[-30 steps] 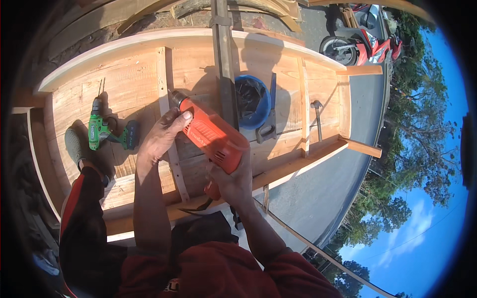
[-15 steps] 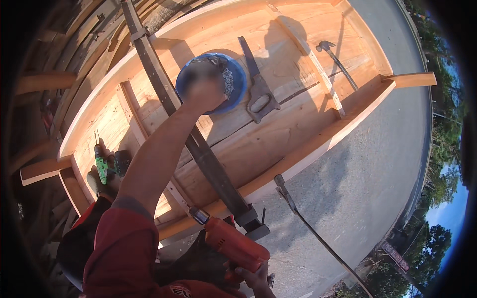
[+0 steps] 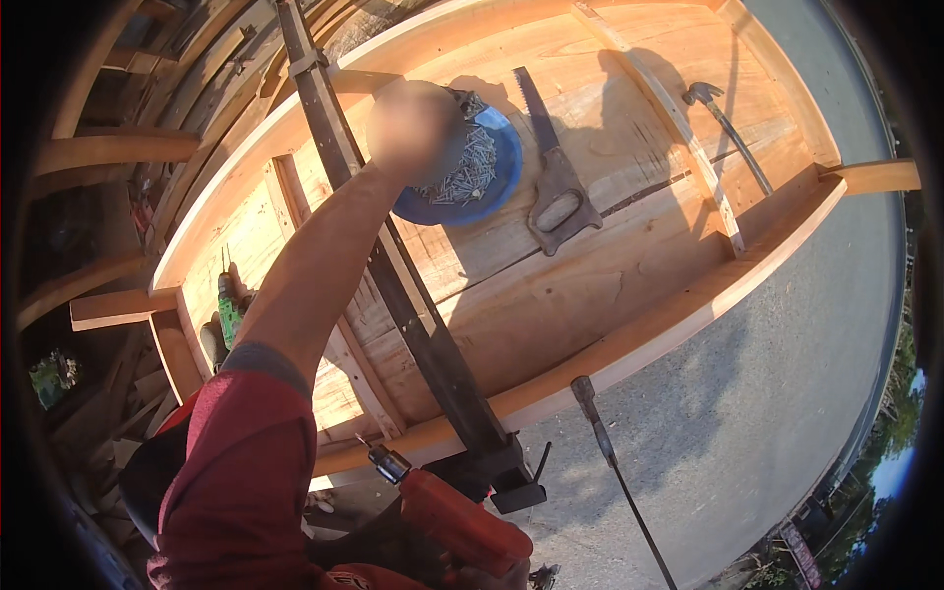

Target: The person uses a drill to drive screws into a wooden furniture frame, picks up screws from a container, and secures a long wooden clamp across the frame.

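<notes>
My left hand (image 3: pixel 411 130) is blurred over the left side of a blue bowl (image 3: pixel 509 162) of screws or nails (image 3: pixel 460 175); its fingers cannot be made out. At the bottom, my right hand (image 3: pixel 497 578), mostly hidden, holds a red power drill (image 3: pixel 462 521), whose handle is out of sight. The drill's silver chuck, with a thin bit, points up and left toward the near edge of a shallow wooden frame (image 3: pixel 551 388). A dark metal bar clamp (image 3: pixel 393 285) crosses the frame beneath my left forearm.
Inside the frame lie a handsaw (image 3: pixel 560 187), a claw hammer (image 3: pixel 728 133) and a green drill (image 3: pixel 228 307), partly behind my arm. A long thin rod with a thicker end (image 3: pixel 595 418) stands out over the pavement (image 3: pixel 688 413). Loose timber (image 3: pixel 118 147) is piled at left.
The view has shifted, so the frame sits further right. My left hand has moved to the bowl's left side, uncovering more of the contents. The red drill's tip now stands lower, away from the frame.
</notes>
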A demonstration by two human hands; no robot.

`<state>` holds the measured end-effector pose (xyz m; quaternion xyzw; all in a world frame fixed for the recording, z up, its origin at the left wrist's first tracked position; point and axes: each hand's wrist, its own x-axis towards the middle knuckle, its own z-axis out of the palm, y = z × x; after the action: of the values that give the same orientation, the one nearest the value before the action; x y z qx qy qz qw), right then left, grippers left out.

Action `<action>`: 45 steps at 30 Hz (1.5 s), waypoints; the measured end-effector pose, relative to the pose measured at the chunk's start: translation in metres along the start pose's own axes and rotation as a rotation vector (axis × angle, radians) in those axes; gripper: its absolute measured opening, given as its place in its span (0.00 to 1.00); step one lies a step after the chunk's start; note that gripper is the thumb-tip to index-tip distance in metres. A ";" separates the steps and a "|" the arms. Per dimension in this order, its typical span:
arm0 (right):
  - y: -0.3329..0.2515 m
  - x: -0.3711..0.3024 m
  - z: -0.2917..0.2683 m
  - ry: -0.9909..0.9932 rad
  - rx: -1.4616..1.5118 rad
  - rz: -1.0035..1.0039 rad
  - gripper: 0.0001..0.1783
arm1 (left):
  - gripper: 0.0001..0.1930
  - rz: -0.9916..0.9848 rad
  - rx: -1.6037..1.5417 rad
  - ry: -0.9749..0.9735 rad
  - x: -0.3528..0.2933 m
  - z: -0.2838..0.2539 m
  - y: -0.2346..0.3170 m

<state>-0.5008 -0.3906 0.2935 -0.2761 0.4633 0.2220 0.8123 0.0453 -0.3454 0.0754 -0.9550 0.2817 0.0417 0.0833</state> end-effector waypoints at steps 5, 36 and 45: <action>0.000 0.007 0.000 -0.005 0.026 0.052 0.37 | 0.17 0.028 -0.092 0.056 -0.003 -0.008 -0.002; 0.017 0.019 -0.002 -0.040 0.149 0.114 0.38 | 0.09 0.537 -0.118 -0.177 -0.014 0.033 0.022; 0.019 0.025 -0.002 -0.039 0.154 0.099 0.39 | 0.09 0.540 -0.329 -0.182 -0.011 0.033 0.026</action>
<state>-0.5021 -0.3753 0.2666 -0.1854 0.4762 0.2308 0.8280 0.0205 -0.3546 0.0406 -0.8389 0.5055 0.1924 -0.0614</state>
